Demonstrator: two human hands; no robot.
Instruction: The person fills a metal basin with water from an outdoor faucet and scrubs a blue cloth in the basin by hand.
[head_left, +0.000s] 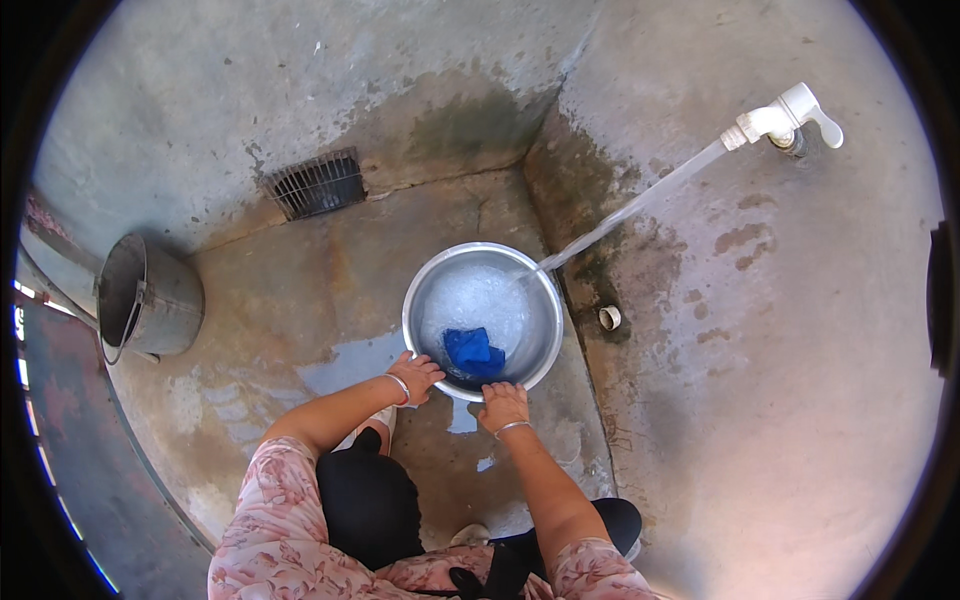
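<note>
A round metal basin (558, 330) stands on the wet concrete floor in front of me. Water runs into it from a white plastic tap (780, 120), and froth covers much of the surface inside. A crumpled blue cloth (474, 351) lies in the water on the side near me. My left hand (417, 375) has its fingers hooked over the near left rim. On the near right rim rests my right hand (504, 405), fingers over the edge and thumb hidden or outside. Neither hand touches the cloth.
A metal bucket (171, 300) with a wire handle stands at the left. A barred drain opening (319, 184) is set low in the back wall. From the right wall juts a short pipe stub (610, 318), close to the basin. Puddles (356, 360) lie on the floor.
</note>
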